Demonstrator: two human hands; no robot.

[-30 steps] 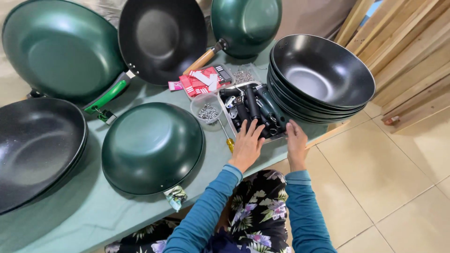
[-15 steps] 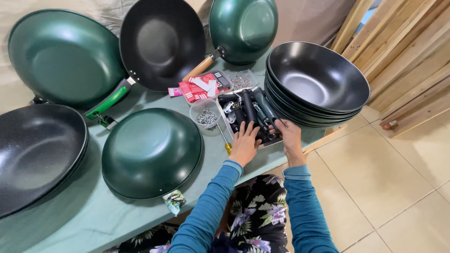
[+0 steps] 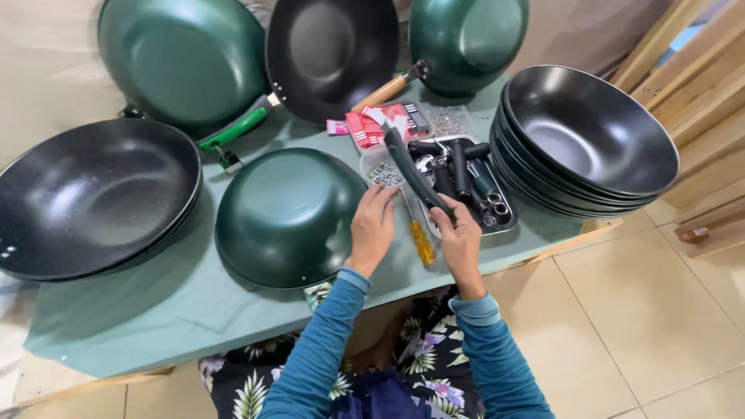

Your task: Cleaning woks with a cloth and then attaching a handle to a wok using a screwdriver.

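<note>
My right hand (image 3: pixel 459 237) grips the near end of a long dark pan handle (image 3: pixel 411 171) and holds it up over the metal tray (image 3: pixel 508 223) of black handles. My left hand (image 3: pixel 372 229) hovers beside it with fingers spread, touching the handle's lower part, just right of an upturned green wok (image 3: pixel 287 216). A yellow-handled screwdriver (image 3: pixel 421 242) lies on the table between my hands. A small clear cup of metal washers (image 3: pixel 381 171) stands behind my left hand.
A stack of black woks (image 3: pixel 590 140) stands at the right, another black wok (image 3: pixel 89 194) at the left. Green and black pans with handles (image 3: pixel 326 54) lean at the back. Red packets (image 3: pixel 372 124) lie near the tray. Wooden slats (image 3: pixel 698 70) stand at the far right.
My right hand has taken a dark handle out of the tray and raised it. My left hand has drawn back from the tray towards the handle's near end.
</note>
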